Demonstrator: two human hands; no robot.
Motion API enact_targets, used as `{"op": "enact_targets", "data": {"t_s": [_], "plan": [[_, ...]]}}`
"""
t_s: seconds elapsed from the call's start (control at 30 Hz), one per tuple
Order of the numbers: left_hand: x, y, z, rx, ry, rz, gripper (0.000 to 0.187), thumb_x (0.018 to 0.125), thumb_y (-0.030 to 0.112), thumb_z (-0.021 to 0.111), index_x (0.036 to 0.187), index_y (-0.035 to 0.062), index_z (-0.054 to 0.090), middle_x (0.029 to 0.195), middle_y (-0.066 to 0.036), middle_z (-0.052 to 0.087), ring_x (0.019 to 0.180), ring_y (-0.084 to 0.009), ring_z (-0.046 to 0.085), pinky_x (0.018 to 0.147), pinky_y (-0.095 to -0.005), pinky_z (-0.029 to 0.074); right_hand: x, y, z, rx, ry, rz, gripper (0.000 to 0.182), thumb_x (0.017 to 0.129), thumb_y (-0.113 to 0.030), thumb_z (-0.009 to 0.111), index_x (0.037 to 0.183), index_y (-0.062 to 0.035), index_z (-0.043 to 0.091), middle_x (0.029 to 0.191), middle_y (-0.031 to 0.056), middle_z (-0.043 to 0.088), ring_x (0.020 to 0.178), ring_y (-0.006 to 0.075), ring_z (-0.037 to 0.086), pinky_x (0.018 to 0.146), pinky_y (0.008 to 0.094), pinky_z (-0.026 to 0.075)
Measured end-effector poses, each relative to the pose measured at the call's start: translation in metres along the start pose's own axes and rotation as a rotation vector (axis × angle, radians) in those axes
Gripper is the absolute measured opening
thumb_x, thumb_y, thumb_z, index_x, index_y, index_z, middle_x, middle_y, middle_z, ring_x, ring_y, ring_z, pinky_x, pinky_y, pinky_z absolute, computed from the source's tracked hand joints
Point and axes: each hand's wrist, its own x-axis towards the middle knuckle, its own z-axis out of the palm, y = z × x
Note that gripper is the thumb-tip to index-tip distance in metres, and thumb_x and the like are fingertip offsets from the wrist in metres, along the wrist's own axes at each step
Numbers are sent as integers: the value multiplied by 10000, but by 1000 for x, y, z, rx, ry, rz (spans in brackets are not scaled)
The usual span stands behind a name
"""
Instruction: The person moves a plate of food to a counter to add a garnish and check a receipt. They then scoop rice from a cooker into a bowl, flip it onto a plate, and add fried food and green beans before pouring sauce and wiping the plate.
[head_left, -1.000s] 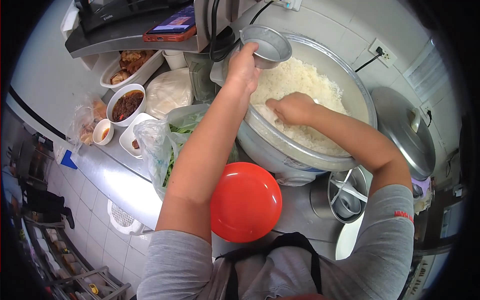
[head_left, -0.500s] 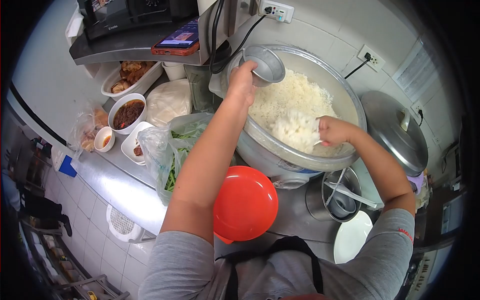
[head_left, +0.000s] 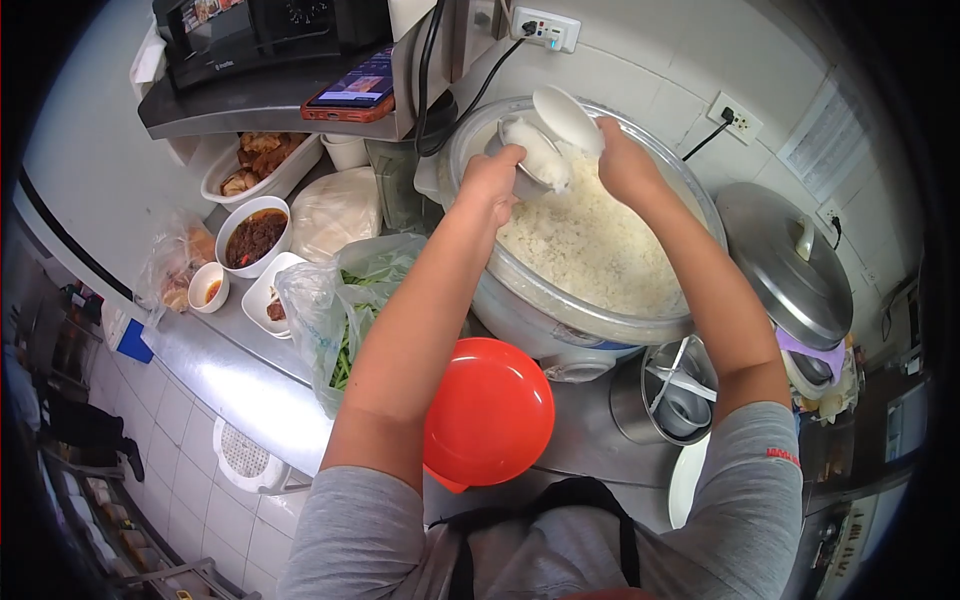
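My left hand is closed on a small metal bowl, tilted, with a mound of white rice in it. My right hand grips a white rice paddle by its handle; the blade is raised beside the bowl. Both hands are above a large rice cooker, whose pot is filled with loose cooked rice. Below my left forearm, a red plate rests on the steel counter.
A metal pot with utensils stands right of the red plate. The cooker's lid leans at the right. On the left are bagged green vegetables, a bowl of dark sauce and a meat tray. A phone lies on the shelf.
My right hand has come up from the cooker's near side to the bowl with the paddle. Rice now fills the bowl, which was empty, and my left hand has tilted it.
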Motion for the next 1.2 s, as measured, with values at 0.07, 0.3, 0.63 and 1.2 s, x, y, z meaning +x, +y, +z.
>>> {"op": "enact_targets", "data": {"t_s": [0.07, 0.3, 0.63, 1.2], "plan": [[6, -1, -5, -45, 4, -1, 482, 747, 168, 552, 1065, -153, 385, 1030, -205, 488, 885, -266, 532, 773, -372, 421, 17, 8, 9, -106, -43, 64, 343, 806, -49, 322, 1142, -87, 377, 936, 204, 566, 887, 326, 553, 723, 417, 434], [3, 3, -2, -253, 63, 74, 451, 748, 144, 556, 1057, -125, 367, 994, -196, 494, 862, -260, 538, 736, -373, 444, 73, 62, 87, -527, -216, 7, 320, 804, -69, 349, 1118, -107, 404, 921, 152, 585, 872, 287, 569, 704, 396, 461], [4, 4, -4, -255, -59, 94, 424, 756, 136, 540, 1045, -121, 367, 1004, -200, 492, 878, -265, 545, 739, -381, 457, 12, 23, 72, -523, -522, -184, 417, 754, -59, 432, 1164, -126, 398, 898, 126, 590, 846, 262, 576, 685, 370, 470], [7, 4, -3, -111, 47, 92, 352, 808, 118, 490, 1074, -99, 412, 1061, -193, 498, 954, -278, 525, 800, -389, 438, -72, 44, -2, 532, -1037, 131, 318, 773, -85, 453, 1090, -64, 475, 613, 23, 501, 477, 71, 446, 427, 212, 365]]}}
